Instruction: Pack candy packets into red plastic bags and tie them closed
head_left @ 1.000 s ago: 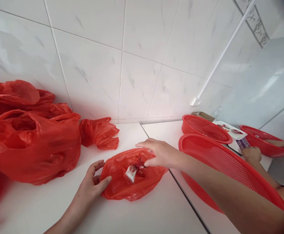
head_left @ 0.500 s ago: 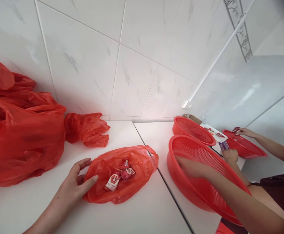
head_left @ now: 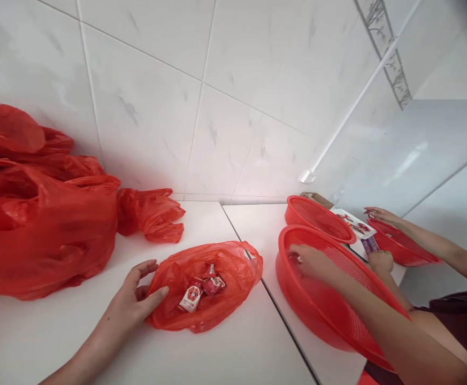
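Observation:
A red plastic bag [head_left: 233, 299] lies open on the white tabletop, with a few small wrapped sweets [head_left: 191, 298] inside, one white and red, others dark red. My left hand [head_left: 137, 297] holds the bag's left edge, thumb over the rim and fingers outside. My right hand [head_left: 315, 264] is inside the near red perforated basket [head_left: 317, 321], close to its left wall. Its fingers are curled together; a small pale spot shows at the fingertips, too small to name.
A bulging red bag [head_left: 56, 235] and a crumpled red bag [head_left: 151, 214] stand left. Beyond the near basket are another red basket [head_left: 317, 216], a printed box [head_left: 356, 222] and a co-worker's hands [head_left: 381, 262] by a third basket [head_left: 405, 246]. A tiled wall [head_left: 157, 107] stands behind.
My right hand has risen from lower in the near basket, its fingers now curled and visible. My left hand stays at the bag. The co-worker's far hand has moved left. The view has shifted slightly.

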`<state>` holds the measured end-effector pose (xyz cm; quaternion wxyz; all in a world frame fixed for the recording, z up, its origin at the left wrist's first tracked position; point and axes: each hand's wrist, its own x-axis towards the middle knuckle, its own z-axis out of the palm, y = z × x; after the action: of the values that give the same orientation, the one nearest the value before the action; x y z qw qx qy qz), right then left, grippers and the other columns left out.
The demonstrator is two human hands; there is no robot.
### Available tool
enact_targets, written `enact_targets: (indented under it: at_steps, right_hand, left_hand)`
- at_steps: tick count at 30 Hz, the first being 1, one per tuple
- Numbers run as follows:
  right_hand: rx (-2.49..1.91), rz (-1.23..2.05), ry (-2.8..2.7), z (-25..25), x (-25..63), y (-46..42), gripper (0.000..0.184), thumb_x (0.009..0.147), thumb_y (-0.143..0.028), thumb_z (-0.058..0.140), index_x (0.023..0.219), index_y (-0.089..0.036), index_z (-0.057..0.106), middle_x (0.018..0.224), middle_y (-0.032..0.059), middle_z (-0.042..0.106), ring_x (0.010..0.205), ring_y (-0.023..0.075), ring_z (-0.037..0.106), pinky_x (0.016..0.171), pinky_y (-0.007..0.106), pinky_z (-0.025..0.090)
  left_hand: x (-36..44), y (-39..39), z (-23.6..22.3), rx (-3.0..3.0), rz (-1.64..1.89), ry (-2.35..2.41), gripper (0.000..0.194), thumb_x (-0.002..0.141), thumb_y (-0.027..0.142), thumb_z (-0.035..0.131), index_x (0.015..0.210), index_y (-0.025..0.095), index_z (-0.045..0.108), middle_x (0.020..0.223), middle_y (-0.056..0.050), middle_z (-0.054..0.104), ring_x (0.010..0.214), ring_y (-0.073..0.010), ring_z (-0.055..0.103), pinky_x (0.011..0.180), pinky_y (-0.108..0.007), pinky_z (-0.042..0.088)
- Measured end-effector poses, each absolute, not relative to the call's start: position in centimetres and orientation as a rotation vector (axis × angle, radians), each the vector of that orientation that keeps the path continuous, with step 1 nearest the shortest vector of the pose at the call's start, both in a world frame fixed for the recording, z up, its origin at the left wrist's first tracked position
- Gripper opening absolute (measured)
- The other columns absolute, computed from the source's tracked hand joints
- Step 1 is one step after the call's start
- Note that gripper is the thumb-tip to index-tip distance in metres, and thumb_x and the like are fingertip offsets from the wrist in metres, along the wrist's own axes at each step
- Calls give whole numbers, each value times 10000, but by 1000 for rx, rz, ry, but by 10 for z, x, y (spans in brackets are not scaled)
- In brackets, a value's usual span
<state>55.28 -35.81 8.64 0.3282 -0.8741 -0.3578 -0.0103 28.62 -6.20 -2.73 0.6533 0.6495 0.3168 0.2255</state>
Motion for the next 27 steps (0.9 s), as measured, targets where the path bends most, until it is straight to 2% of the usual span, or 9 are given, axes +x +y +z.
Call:
enact_targets:
  at_steps: [2, 6, 10, 14, 17, 20, 23, 25, 27]
  right_hand:
    - [-2375, -68, -1005, 100, 558, -349, 139, 643, -89, 547, 703, -208, 585, 670, -18, 547, 559, 108, 465, 508, 231, 309]
    - [-2487, -199, -1191, 123, 532, -312, 192, 746, -183, 538, 920, -258, 569, 936, 2, 583, 723, 137, 548, 604, 249, 410]
    - [-2393, 69, -1431, 121, 480, -269, 204, 794, -191, 496, 967, -282, 555, 979, -8, 566, 737, 123, 561, 643, 247, 443]
    - [-2333, 315, -1600, 102, 454, -239, 324, 761, -231, 579, 1074, -304, 540, 1062, -4, 558, 799, 136, 571, 713, 268, 446]
    - [-2389, 299, -1559, 97, 457, -232, 409, 765, -318, 606, 1164, -333, 514, 1143, -1, 552, 903, 171, 578, 751, 288, 440]
    - [-2534, 106, -1447, 98, 473, -236, 343, 838, -368, 513, 1174, -300, 524, 1189, 18, 545, 942, 189, 580, 755, 300, 431]
    - [-2738, -86, -1401, 92, 492, -244, 380, 851, -403, 485, 1184, -226, 534, 1186, 80, 548, 925, 221, 585, 700, 311, 418]
    - [-2843, -172, -1393, 82, 503, -248, 392, 837, -443, 498, 1123, -185, 568, 1145, 115, 565, 933, 249, 579, 666, 315, 402]
    - [-2895, -167, -1368, 71, 511, -250, 360, 812, -479, 521, 984, -175, 606, 1059, 116, 594, 906, 255, 577, 629, 310, 384]
  left_hand:
    - [285, -62, -28, 1479, 506, 689, 681, 650, 451, 721, 1231, 249, 429, 1408, -119, 424, 942, -254, 653, 654, -337, 589]
    - [283, -63, -30, 1521, 486, 670, 664, 696, 467, 678, 1252, 242, 393, 1429, -130, 380, 892, -227, 649, 650, -339, 579]
    - [282, -62, -32, 1538, 489, 643, 645, 721, 473, 652, 1260, 248, 380, 1429, -122, 374, 899, -221, 642, 662, -340, 573]
    - [281, -62, -34, 1543, 487, 614, 641, 733, 478, 635, 1270, 250, 371, 1424, -122, 377, 950, -241, 631, 651, -336, 566]
    - [282, -63, -32, 1567, 476, 635, 662, 726, 485, 630, 1279, 234, 368, 1416, -131, 386, 936, -234, 629, 684, -346, 561]
    - [282, -65, -24, 1574, 454, 649, 683, 716, 490, 621, 1287, 215, 364, 1380, -136, 434, 921, -223, 631, 711, -335, 551]
    - [278, -65, -14, 1645, 370, 695, 758, 693, 491, 629, 1330, 215, 326, 1304, -135, 495, 892, -223, 639, 688, -312, 536]
    - [274, -64, -8, 1786, 315, 739, 837, 660, 487, 653, 1372, 228, 298, 1217, -125, 542, 854, -233, 642, 661, -307, 516]
    - [269, -62, -4, 1911, 253, 754, 886, 647, 469, 660, 1405, 238, 265, 1035, -89, 612, 767, -233, 641, 605, -298, 486]
